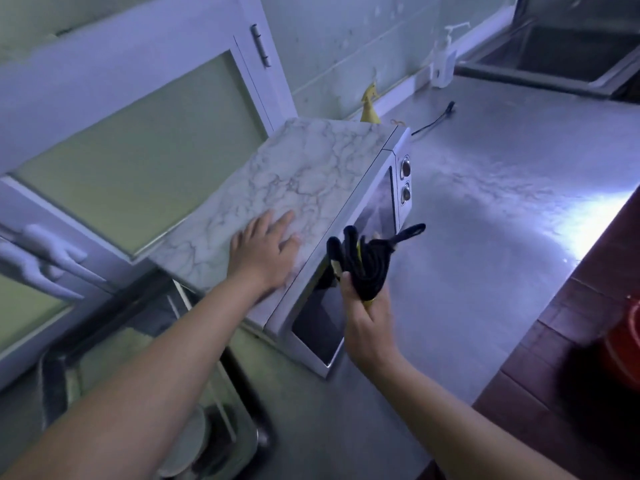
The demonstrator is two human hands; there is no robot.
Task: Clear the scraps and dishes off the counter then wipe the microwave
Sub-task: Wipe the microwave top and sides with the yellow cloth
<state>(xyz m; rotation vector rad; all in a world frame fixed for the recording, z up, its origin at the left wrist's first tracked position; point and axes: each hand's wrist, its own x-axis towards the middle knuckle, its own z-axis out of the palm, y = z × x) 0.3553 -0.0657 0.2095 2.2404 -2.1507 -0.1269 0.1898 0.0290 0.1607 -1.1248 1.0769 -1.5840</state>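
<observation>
Head view: sink (pixel 52 379) holds dishes (pixel 187 441), right hand (pixel 367 323) grips black cord (pixel 372 263).

white microwave (pixel 311 174), marble-patterned top, two knobs, sits on the shiny steel counter (pixel 502 254).

A single head-worn wide-angle camera looks forward and down from close above the left hand (pixel 263 252) and right hand (pixel 369 317), the bench (pixel 485 244) spreading beyond them.
</observation>
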